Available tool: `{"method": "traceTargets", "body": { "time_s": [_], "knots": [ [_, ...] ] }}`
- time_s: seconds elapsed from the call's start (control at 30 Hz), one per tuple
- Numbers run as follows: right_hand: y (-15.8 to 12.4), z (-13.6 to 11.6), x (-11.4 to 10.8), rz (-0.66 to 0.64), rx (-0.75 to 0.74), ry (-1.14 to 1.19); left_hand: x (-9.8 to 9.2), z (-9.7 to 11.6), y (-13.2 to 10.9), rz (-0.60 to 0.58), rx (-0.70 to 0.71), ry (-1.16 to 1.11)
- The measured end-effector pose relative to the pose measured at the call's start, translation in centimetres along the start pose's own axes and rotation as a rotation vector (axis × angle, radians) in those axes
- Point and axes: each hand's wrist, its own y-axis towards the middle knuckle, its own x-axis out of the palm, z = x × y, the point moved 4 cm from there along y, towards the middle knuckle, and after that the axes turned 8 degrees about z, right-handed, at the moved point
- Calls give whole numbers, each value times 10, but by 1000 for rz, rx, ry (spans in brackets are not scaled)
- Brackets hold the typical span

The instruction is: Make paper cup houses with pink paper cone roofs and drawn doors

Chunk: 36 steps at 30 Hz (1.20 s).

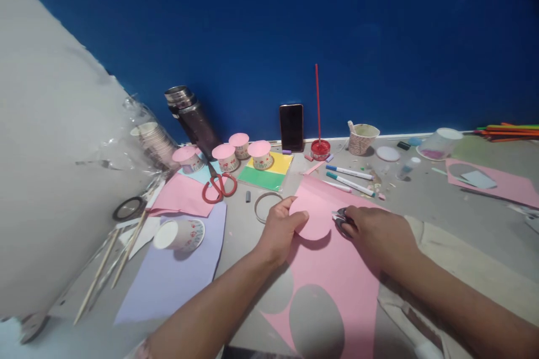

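My left hand [280, 230] pinches the left edge of a round pink paper piece [314, 217], thumb on top. Small dark-handled scissors [343, 222] are in my right hand [374, 235], fingers wrapped round the handles. Their short blades point left at the right edge of the round piece. Beneath both hands lies a pink paper sheet [357, 286] with round holes cut out of its near part. A ring [265, 206] rests on the table just behind my left hand.
Red-handled scissors [219, 186], a dark flask [193, 123] and several paper cups with pink tops [260, 152] stand back left. A cup [179, 235] lies on purple paper [168, 286]. Markers [350, 184], a phone [291, 128] and a patterned cup [362, 139] are behind. Cloth [463, 269] lies right.
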Motion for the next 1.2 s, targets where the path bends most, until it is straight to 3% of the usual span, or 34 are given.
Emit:
{"method": "traceTargets", "body": {
  "time_s": [0.1, 0.23, 0.33, 0.47, 0.53, 0.67, 0.8, 0.9, 1.03, 1.2],
  "knots": [
    [0, -3, -1, -1, -30, -1, -1, -1, 0, 3, -59, -29],
    [8, 8, 5, -78, 26, 266, -1, -4, 0, -28, -241, -177],
    [11, 16, 9, -123, 45, 477, 1, -1, 0, -57, -203, -183],
    [9, 17, 5, 83, 38, 672, 4, 0, -2, -76, -128, -134],
    [6, 10, 2, 194, -57, 799, 7, -2, -3, -103, -137, -123],
    [0, -6, -2, 262, -300, 972, 10, -7, -5, -138, -137, -91],
    [-1, -8, -8, 359, -401, 1026, 10, -7, -6, -154, -86, -42],
    [-1, -5, -12, 424, -338, 1054, 11, -10, -9, -260, -107, 37],
    [-2, -3, -12, 345, -162, 1063, 10, -10, -14, -376, -66, 83],
    [-3, -4, -9, 267, -60, 1002, 10, -8, -15, -304, 10, 200]
  ]
}}
